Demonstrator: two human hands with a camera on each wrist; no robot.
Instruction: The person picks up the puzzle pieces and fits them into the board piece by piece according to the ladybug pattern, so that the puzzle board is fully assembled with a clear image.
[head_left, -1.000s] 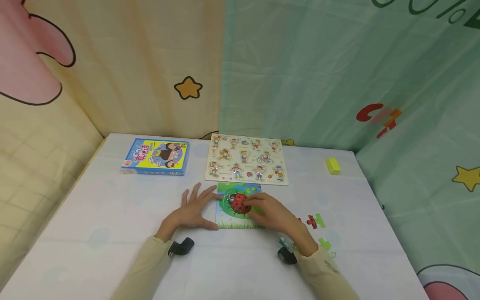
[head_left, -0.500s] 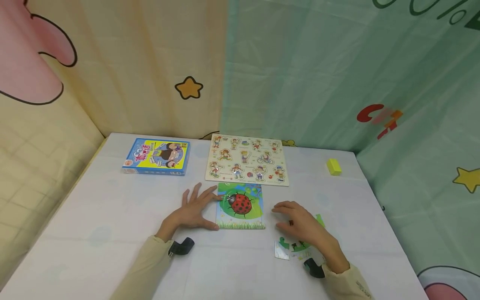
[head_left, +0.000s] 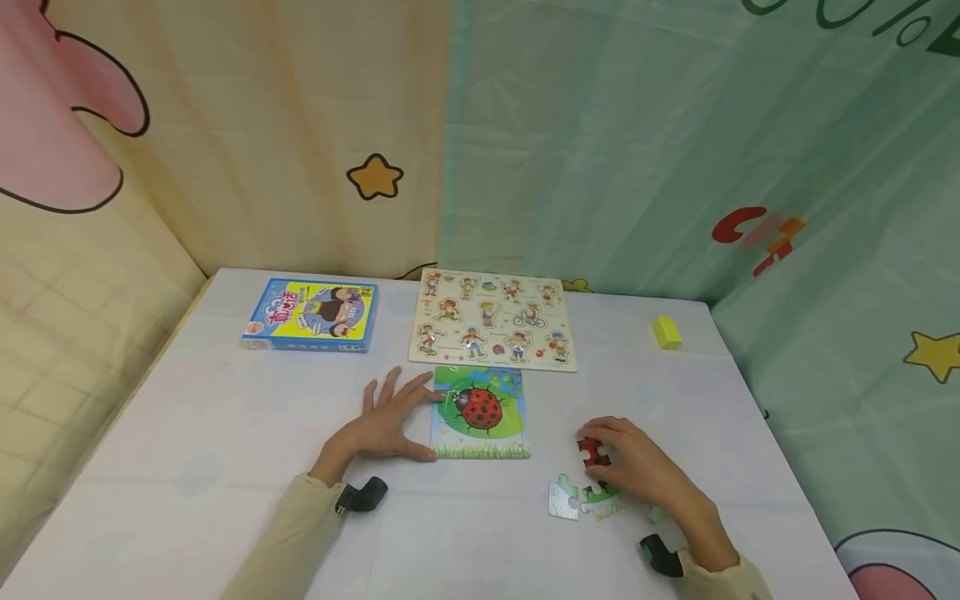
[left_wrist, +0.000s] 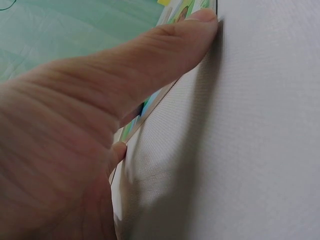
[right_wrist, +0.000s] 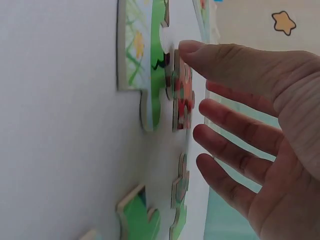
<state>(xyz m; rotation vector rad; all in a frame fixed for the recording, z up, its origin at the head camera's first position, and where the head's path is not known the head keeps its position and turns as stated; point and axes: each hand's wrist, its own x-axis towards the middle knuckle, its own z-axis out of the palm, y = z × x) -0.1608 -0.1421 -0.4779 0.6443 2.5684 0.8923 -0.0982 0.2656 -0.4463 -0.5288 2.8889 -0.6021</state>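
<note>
A square ladybug puzzle board lies flat on the table. My left hand spreads its fingers along the board's left side, with the thumb at the lower left corner and a fingertip at the upper left edge. To the right of the board, my right hand hovers over a red and black puzzle piece, its fingers relaxed and spread in the right wrist view. A piece with grass and a flower lies near the thumb. Green pieces lie lower in that view; the hand partly hides some loose pieces from the head view.
Behind the ladybug board lies a larger board with pictures of children. A blue and yellow box sits at the back left. A yellow block stands at the back right. Printed curtains hang behind the table.
My right hand has moved off the ladybug board, rightward and toward me, to the loose pieces. The left hand stays at the board's left edge.
</note>
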